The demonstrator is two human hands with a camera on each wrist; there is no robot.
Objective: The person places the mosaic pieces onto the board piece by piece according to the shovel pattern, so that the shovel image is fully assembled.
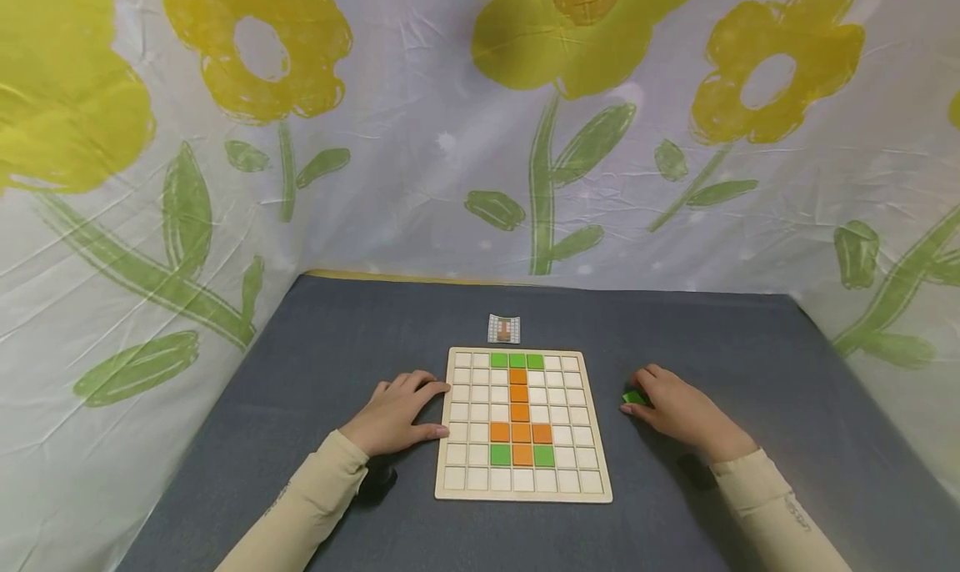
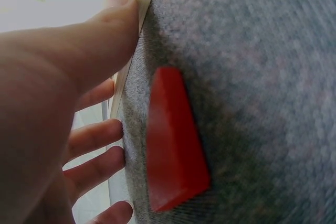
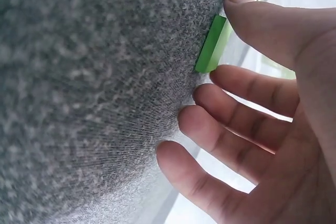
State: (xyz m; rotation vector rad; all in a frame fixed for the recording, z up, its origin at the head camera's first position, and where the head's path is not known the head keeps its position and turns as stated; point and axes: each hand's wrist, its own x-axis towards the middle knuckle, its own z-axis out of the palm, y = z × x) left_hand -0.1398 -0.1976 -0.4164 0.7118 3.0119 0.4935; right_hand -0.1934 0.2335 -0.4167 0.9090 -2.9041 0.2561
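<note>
A light wooden grid board (image 1: pixel 457 499) holds several orange tiles (image 1: pixel 520 432) in a cross-like column. Green tiles (image 1: pixel 517 361) lie in its far row, and others flank the column near the front. My left hand (image 1: pixel 396 413) rests at the board's left edge, thumb and fingers spread against it. To the right of the board, my right hand (image 1: pixel 678 409) pinches a loose green tile (image 3: pixel 212 45) at the cloth between thumb and index finger. The other right fingers are loosely bent. A red block (image 2: pixel 173 145) lies by my left hand, hidden in the head view.
A small picture card (image 1: pixel 504 329) with a grid pattern lies behind the board. Dark grey cloth (image 1: pixel 360 322) covers the table. Flower-printed curtains (image 1: pixel 420 180) hang at the back and both sides.
</note>
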